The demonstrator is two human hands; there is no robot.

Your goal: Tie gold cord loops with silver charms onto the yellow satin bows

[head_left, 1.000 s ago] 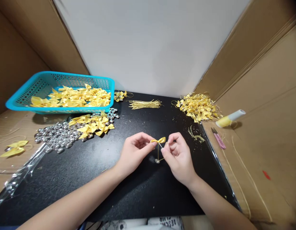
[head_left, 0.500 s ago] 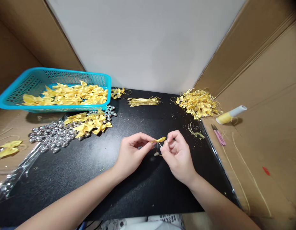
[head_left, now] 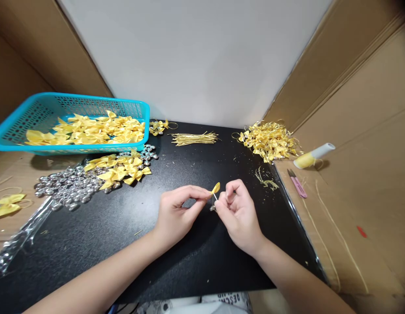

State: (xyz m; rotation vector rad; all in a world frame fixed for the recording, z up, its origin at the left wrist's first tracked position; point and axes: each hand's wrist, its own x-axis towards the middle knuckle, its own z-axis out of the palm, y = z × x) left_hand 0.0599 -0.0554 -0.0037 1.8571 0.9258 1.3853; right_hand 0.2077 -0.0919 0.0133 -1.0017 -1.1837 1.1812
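My left hand (head_left: 181, 207) pinches a yellow ribbon bow (head_left: 216, 188) between thumb and fingertips, above the middle of the black tabletop (head_left: 176, 266). Close on its right, my right hand (head_left: 239, 213) has thumb and forefinger closed on a thin white stick or thread (head_left: 215, 196) that reaches up to the bow; its exact kind is too small to tell. Just below the fingertips hangs a small silvery bead (head_left: 212, 208), partly hidden by my right thumb. The other fingers of my right hand are curled.
At the left, a blue basket (head_left: 146, 126) holds yellow bows; silver beads (head_left: 70, 185) and loose bows (head_left: 127, 168) lie before it. Gold cords (head_left: 195, 138) lie at the back. Finished-looking bow ornaments (head_left: 269, 139), pink-handled snips (head_left: 297, 183) and a thread-wound tube (head_left: 314, 156) are at the right.
The bow has turned in my left fingers, its free loop now pointing more upward. My right hand has shifted slightly left, closer to the left fingertips. The view has moved a little.
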